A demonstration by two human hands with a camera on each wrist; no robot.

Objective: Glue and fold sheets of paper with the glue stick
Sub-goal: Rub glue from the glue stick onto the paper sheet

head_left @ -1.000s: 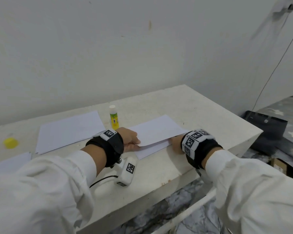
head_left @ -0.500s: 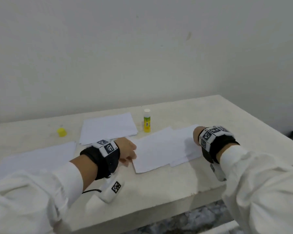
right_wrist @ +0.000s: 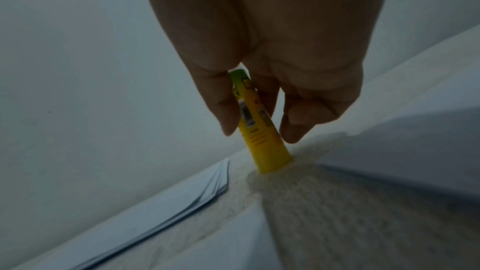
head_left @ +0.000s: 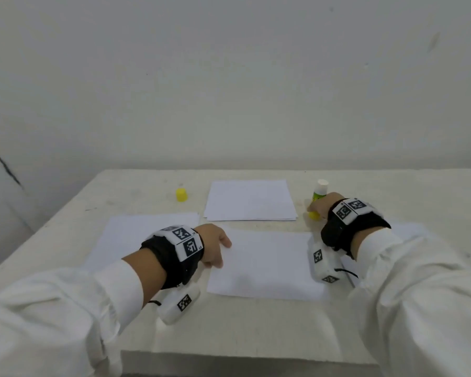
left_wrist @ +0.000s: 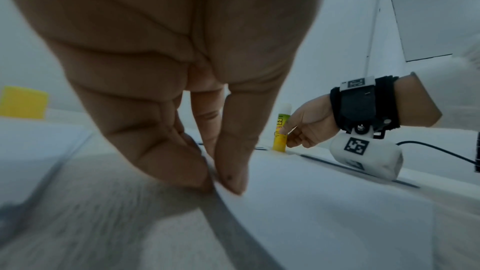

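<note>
A white sheet of paper (head_left: 264, 265) lies flat at the table's front middle. My left hand (head_left: 223, 254) is at its left edge; in the left wrist view the thumb and fingertips (left_wrist: 231, 174) pinch that edge, which is slightly raised. The yellow-green glue stick (head_left: 319, 195), white tip uncapped, stands upright behind the sheet's right corner. My right hand (head_left: 314, 210) grips its body between thumb and fingers (right_wrist: 226, 110), with the base (right_wrist: 272, 159) on the table.
A stack of white paper (head_left: 249, 200) lies at the back middle, the yellow cap (head_left: 181, 194) to its left. More sheets lie at the left (head_left: 136, 235) and under my right forearm (head_left: 411, 229). The wall rises behind the table (head_left: 256, 327).
My right hand left the sheet's right side and reached back to take hold of the glue stick. My left hand stayed at the sheet's left edge. The head view swung right.
</note>
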